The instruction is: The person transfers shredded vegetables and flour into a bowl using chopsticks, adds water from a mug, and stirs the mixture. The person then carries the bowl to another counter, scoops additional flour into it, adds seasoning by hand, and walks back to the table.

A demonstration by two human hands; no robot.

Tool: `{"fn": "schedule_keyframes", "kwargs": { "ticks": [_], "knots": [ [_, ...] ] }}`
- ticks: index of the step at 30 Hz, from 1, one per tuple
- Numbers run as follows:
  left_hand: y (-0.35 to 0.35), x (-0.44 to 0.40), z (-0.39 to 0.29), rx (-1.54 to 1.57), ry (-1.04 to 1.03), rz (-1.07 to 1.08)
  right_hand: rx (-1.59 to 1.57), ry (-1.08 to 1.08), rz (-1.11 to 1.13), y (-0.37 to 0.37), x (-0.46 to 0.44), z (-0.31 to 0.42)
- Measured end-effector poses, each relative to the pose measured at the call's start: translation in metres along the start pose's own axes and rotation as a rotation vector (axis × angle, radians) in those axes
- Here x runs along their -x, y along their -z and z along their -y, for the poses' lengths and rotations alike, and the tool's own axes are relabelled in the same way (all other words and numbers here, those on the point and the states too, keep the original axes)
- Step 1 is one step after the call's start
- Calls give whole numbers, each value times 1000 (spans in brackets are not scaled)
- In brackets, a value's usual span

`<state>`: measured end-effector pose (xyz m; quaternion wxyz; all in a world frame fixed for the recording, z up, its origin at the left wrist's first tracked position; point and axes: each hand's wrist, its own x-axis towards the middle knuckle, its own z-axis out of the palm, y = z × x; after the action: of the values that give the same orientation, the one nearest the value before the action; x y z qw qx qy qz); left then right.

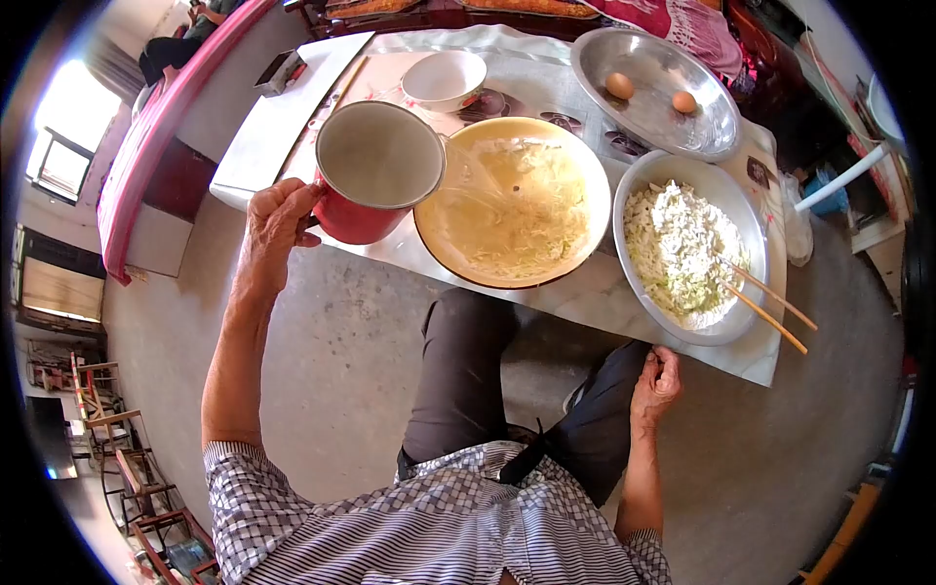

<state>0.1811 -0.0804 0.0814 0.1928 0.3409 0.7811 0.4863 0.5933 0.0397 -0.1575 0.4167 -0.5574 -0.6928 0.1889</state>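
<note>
**Red pot at the yellow basin's rim!**

Here's the red pot [375,185], pale inside, dark-rimmed, gripped by its handle in the left hand [278,216] and overlapping the edge of the yellow basin [448,232] at that basin's ten o'clock. And look, a glassy streak just inside, apparently liquid! The basin sits flat, smeared with pale residue, greenish shreds towards three o'clock. Over at its four o'clock, the metal bowl [753,229], heaped with floury shreds [682,234], chopsticks [767,318] jutting out towards four! Right hand [656,383], loosely curled, near that bowl's seven o'clock.
</note>
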Motion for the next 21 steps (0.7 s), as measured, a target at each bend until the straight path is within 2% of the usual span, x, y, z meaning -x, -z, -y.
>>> {"fn": "schedule_keyframes", "kwargs": {
  "ticks": [11,21],
  "knots": [
    [-14,-5,-4,-82,-20,-35,-94,18,-14,-2,1,1],
    [-13,-17,6,-200,-105,-48,-53,-1,18,-1,1,-2]
  ]
}}
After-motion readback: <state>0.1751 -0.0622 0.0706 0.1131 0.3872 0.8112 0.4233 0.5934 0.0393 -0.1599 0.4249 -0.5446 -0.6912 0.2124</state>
